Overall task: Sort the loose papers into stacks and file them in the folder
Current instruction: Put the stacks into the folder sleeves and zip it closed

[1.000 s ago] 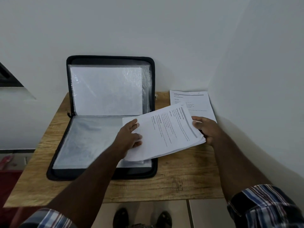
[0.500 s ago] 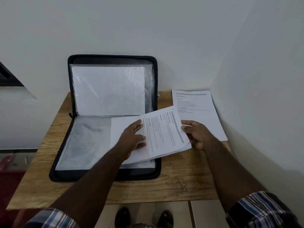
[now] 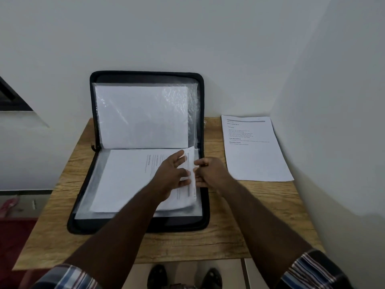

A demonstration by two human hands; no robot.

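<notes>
The black zip folder (image 3: 145,225) lies open on the wooden table (image 3: 239,243), its upper half leaning on the wall, and a stack of printed papers (image 3: 133,180) rests on its lower half. The left hand (image 3: 169,178) lies on the stack with fingers fairly straight, while the right hand (image 3: 210,174) pinches the stack's right edge; a separate printed sheet (image 3: 256,159) lies apart on the table to the right

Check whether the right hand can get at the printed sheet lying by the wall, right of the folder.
Probably yes. The right hand is at the folder's right edge, pinching the stack of papers; the printed sheet lies flat and uncovered on the table, nothing between. It must release the stack first.
</notes>
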